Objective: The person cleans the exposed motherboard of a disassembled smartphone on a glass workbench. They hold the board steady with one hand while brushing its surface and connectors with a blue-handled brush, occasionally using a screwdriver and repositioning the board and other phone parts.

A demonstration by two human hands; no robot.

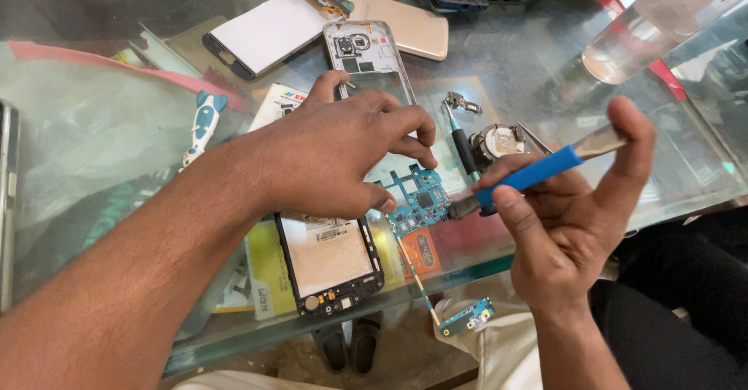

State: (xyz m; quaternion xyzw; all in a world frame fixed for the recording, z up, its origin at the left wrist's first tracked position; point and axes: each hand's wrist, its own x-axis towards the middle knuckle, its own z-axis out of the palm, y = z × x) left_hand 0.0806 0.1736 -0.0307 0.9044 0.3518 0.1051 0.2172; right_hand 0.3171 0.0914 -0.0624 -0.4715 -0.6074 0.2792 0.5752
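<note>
The left hand lies palm down over the opened phone on the glass table, its curled fingertips pinching the near-left edge of the blue circuit board. Just to the right, the right hand is closed around a blue-handled tool, thumb and fingers pressed on the handle, its dark tip touching the board's right edge.

left hand: pinching the blue circuit board over an opened phone
right hand: gripping a blue-handled tool
surface: glass table
</note>
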